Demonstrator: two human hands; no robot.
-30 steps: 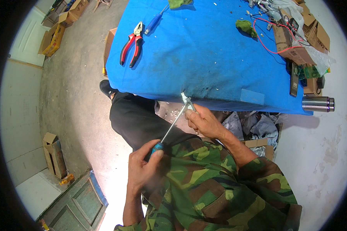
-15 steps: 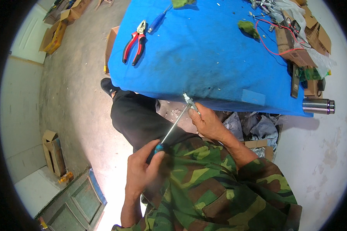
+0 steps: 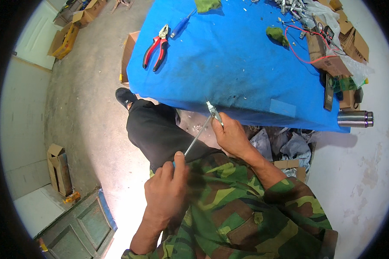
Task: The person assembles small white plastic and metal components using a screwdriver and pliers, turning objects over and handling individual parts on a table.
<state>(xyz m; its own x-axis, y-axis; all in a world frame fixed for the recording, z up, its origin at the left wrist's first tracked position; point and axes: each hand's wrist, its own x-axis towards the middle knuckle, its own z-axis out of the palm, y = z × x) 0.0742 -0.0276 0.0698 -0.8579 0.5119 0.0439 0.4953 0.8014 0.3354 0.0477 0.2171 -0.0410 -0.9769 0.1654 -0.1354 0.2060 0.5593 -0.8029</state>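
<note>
My left hand (image 3: 166, 183) is closed round the handle of a screwdriver (image 3: 198, 137); little of the blue handle shows between the fingers. Its thin metal shaft slants up and right to a small silver-grey metal fitting (image 3: 212, 110). That fitting is pinched by my right hand (image 3: 230, 134), near the front edge of the blue-covered table (image 3: 229, 82). The shaft's tip meets the fitting's lower side, though the exact contact is too small to make out. My black-trousered leg lies below both tools.
Red-and-black pliers (image 3: 157, 49) and a blue-handled tool (image 3: 181, 26) lie at the table's far left. Green cloths (image 3: 276, 35), a red cable (image 3: 291, 45), cardboard boxes and a phone-like device (image 3: 328, 91) crowd the right. A steel flask (image 3: 355, 119) sits at the right corner.
My left hand has turned over on the screwdriver handle, its back now facing up and covering most of it. The right hand holds the fitting in nearly the same place. The view has shifted slightly.
</note>
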